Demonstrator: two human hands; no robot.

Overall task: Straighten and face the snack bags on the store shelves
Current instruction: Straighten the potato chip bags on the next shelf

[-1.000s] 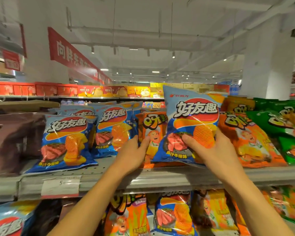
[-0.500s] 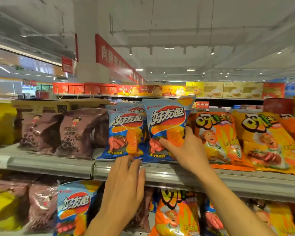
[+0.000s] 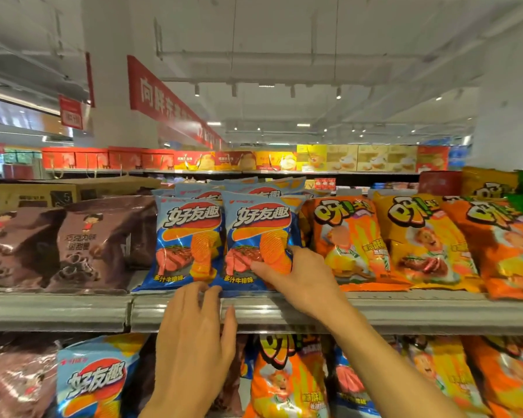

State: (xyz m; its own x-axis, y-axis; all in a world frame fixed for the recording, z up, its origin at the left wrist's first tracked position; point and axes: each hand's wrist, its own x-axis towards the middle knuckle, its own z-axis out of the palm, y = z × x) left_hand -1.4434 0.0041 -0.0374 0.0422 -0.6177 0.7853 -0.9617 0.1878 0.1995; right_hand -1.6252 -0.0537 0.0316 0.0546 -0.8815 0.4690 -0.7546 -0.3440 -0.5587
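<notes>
A: Start at the fingers. What has the right hand [image 3: 296, 279] got?

B: Its thumb lies across the front of a blue steak-flavour chip bag [image 3: 258, 236], low on the pack over the printed meat and ridged chip. The other fingers curl round the bag's right edge, so it grips the pack near its lower right corner. The bag stands upright, face forward, its bottom at the front lip of the upper shelf [image 3: 405, 312].

A: And the left hand [image 3: 194, 336]?

B: Fingers fairly straight and held together, thumb spread out to the right. The fingertips reach the shelf's front lip, right below the gap between the 2 front blue bags. It holds nothing; whether the tips touch a bag's bottom edge, I cannot tell.

A: What sits beside the gripped bag?

B: A second blue chip bag [image 3: 189, 239] just to its left, upright, the edges touching or nearly so. More blue bags stand behind both. Left of those, brown chocolate-snack bags [image 3: 85, 245] lean back. To the right, an orange snack bag [image 3: 349, 242], then a yellow snack bag [image 3: 420, 239], both tilted.

A: Below?

B: The lower shelf shows another blue bag [image 3: 94, 381] and an orange one [image 3: 287, 384], partly hidden by the arms. A red hanging banner [image 3: 166, 101] runs overhead.
</notes>
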